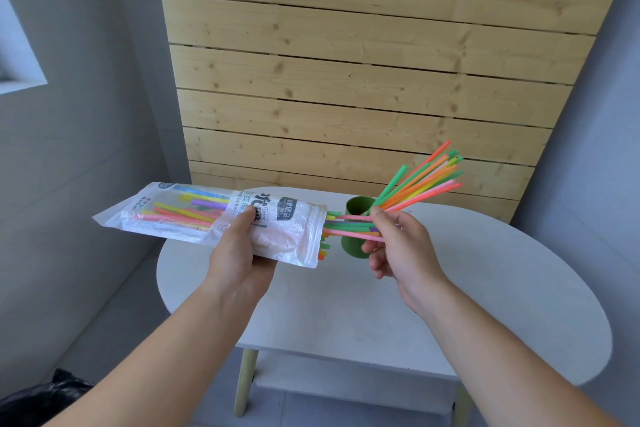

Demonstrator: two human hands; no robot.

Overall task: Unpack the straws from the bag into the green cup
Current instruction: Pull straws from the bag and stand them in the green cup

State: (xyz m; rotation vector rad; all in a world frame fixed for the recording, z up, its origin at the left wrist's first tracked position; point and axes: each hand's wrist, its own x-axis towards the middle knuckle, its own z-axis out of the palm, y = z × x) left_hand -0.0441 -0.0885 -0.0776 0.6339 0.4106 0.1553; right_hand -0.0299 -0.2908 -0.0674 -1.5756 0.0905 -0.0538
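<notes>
My left hand [239,253] holds a clear plastic straw bag [194,218] flat above the table, its open mouth pointing right. Several coloured straws [349,227] stick out of that mouth. My right hand [398,246] pinches a few of these straws just right of the bag. Behind my right hand stands the green cup [356,210] on the white table [485,288]. A fan of several straws [422,180] leans out of the cup up and to the right. More straws remain inside the bag.
The round white table has pale wooden legs [244,381] and a lower shelf. A wooden slat wall [346,80] rises right behind it. Grey walls flank both sides. A black bag [41,399] lies on the floor at lower left.
</notes>
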